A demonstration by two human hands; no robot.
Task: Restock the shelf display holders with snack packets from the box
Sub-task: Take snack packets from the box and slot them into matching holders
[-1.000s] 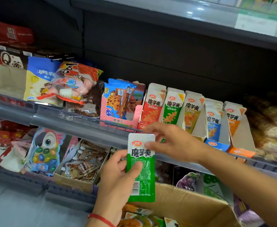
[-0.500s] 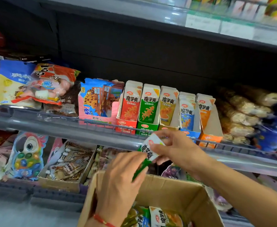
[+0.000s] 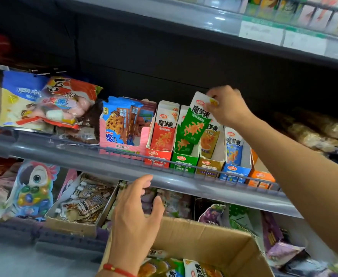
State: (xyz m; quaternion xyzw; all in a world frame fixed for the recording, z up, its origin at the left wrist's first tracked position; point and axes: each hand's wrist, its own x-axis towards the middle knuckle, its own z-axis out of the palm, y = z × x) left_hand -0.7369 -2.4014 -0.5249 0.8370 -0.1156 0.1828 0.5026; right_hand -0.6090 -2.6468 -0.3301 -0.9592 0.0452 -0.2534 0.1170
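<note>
My right hand [image 3: 227, 107] pinches the top of a green snack packet [image 3: 196, 121], tilted, with its lower end inside the green display holder [image 3: 184, 161] on the middle shelf. Red [image 3: 157, 158], brown [image 3: 209, 165], blue [image 3: 233, 172] and orange [image 3: 261, 176] holders stand beside it, each with packets. My left hand [image 3: 135, 220] hovers with relaxed fingers, holding nothing, over the near left corner of the cardboard box [image 3: 204, 238]. Several more snack packets [image 3: 186, 267] lie in the box.
A pink cookie display box [image 3: 122, 148] stands left of the holders, with bagged snacks [image 3: 50, 104] further left. The grey shelf rail [image 3: 184, 182] runs across the front. Below are a parrot candy pack [image 3: 32, 188] and a tray of pouches [image 3: 84, 204].
My left hand let go of the green packet and stayed low by the box. My right hand lifted the packet from in front of the rail up into the green holder.
</note>
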